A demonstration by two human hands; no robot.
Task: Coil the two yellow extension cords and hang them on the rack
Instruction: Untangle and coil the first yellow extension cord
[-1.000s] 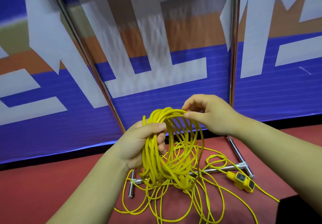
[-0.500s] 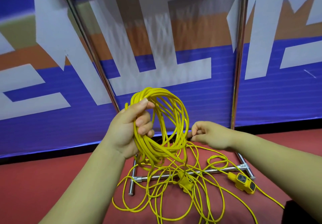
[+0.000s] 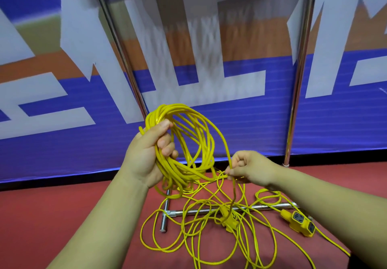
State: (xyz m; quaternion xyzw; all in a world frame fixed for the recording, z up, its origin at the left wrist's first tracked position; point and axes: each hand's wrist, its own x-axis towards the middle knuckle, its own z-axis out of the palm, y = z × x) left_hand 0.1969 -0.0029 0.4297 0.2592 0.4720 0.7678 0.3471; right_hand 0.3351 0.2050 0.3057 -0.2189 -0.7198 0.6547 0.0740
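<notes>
The left hand (image 3: 146,153) grips the yellow coil (image 3: 189,143) in front of the rack (image 3: 298,80), fingers curled round it. The right hand (image 3: 249,168) pinches the loose cord (image 3: 229,219) above the floor. Each new loop should match the others, flat and untwisted

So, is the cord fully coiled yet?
Only partly: the left hand grips a bundle of loops, the right hand pinches one strand, and loose cord lies spread on the floor.
</notes>
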